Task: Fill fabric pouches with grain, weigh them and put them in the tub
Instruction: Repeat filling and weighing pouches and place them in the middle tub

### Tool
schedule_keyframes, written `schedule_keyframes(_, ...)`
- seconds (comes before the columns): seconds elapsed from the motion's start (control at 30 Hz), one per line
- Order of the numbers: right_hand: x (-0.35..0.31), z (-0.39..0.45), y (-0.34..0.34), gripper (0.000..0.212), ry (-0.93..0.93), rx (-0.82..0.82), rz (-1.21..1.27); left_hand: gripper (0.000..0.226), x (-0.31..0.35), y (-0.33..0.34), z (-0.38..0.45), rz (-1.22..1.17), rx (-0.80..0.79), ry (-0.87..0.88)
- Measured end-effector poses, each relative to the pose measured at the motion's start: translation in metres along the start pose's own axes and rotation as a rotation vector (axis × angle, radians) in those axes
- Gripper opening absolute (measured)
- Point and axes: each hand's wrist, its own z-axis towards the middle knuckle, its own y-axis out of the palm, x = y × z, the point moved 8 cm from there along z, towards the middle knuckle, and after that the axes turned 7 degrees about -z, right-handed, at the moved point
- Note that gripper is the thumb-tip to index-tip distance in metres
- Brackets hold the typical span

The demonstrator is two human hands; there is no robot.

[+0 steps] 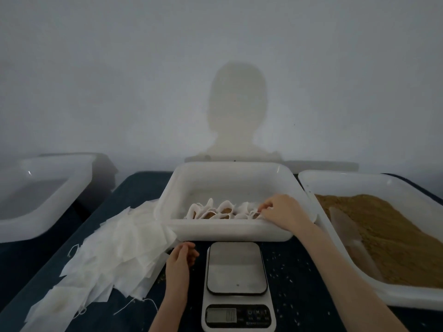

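Filled pouch set into the tub
Right hand pinched a pouch at the near rim; left hand hung loosely curled, empty, beside the scale

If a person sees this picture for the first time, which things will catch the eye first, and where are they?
The eye goes first to the white plastic tub in the middle, where the right hand pinches a grain-filled white fabric pouch at the end of a row. To its right, a wide white tray holds a heap of brown grain. A fan of empty white pouches lies on the left, beside the bare grey kitchen scale.
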Motion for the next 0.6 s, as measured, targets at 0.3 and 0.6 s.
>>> schedule_keyframes(0.3, -0.009, -0.016, -0.02, 0.018, -0.176, 0.26, 0.074, 0.017, 0.068, -0.009, -0.011, 1.038, 0.18, 0.575)
schedule_keyframes(0.6, -0.007, -0.028, -0.005, 0.018, -0.173, 0.187, 0.067, 0.016, 0.056, -0.036, 0.011, 1.463, 0.084, 0.49)
